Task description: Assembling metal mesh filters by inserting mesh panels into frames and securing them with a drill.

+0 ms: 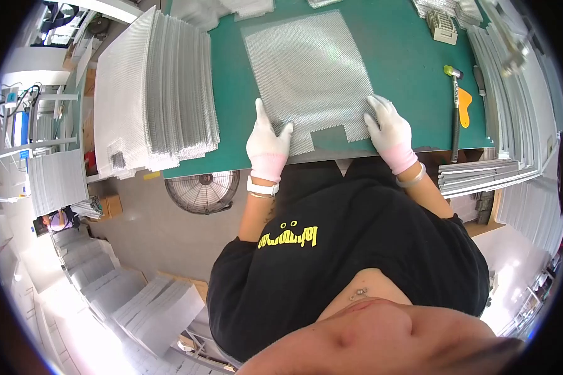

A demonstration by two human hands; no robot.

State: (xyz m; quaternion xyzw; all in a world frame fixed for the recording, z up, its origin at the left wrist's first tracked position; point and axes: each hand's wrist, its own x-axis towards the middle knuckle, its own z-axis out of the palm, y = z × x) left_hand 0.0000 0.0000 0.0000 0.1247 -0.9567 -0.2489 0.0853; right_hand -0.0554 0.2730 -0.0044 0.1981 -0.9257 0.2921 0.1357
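Note:
A silvery mesh-textured sheet (pixel 309 69) lies flat in front of me on a green-topped table (pixel 413 75). Its near edge has a rectangular notch and reaches toward the table's front edge. My left hand (pixel 269 142), in a white glove with a pink cuff, holds the sheet's near left edge, thumb over the top and a finger along the side. At the near right edge my right hand (pixel 389 132), gloved the same way, grips the sheet with its fingers bent on the border. Some fingertips are hidden.
A tall stack of similar sheets (pixel 175 87) stands on the left. To the right lie a black-handled hammer (pixel 455 119), an orange scraper (pixel 464 107) and more stacked panels (pixel 503 81). A beige slotted block (pixel 443 29) sits far right. Below the table is a round fan (pixel 205 189).

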